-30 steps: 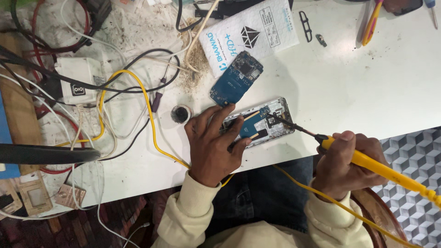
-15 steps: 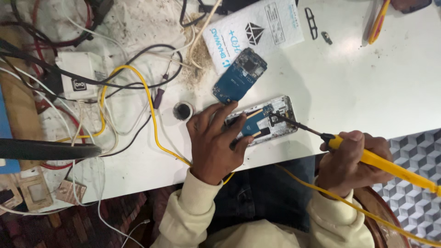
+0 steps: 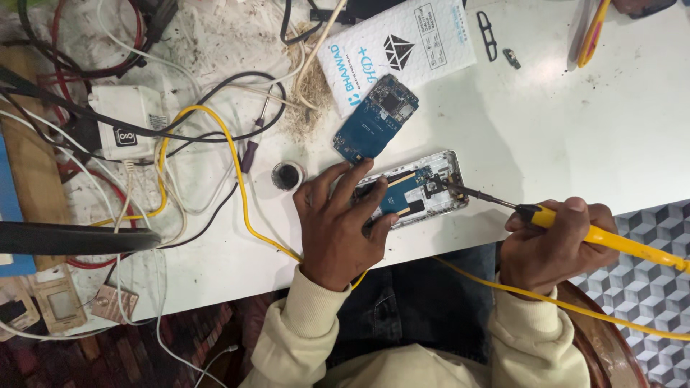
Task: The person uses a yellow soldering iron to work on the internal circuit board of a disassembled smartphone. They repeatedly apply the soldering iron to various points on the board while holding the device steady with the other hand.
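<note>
Lower right of frame: the right hand (image 3: pixel 553 241) is closed in a full grip around a yellow-handled soldering iron (image 3: pixel 575 228), its dark metal tip resting on the right end of an opened silver-framed phone chassis with blue inner board (image 3: pixel 420 190). A yellow cord runs from the iron along the table edge.

Centre of frame: the left hand (image 3: pixel 338 226) lies palm down, fingers (image 3: pixel 356 179) spread and pressing on the left portion of the chassis, pinning it flat to the white table (image 3: pixel 560 122). The hand grasps nothing; contact is from above only.

Just left of that hand: a small round black pot (image 3: pixel 288 175).

Above the chassis, close but apart: a loose blue rectangular circuit board (image 3: pixel 376 118), tilted, its upper end touching a white printed packet (image 3: pixel 399 50).

Left half of frame: a tangle of yellow, black, white and red cables, and a white boxy power adapter (image 3: pixel 129 122).

Upper right: two small dark metal parts (image 3: pixel 499 47).
</note>
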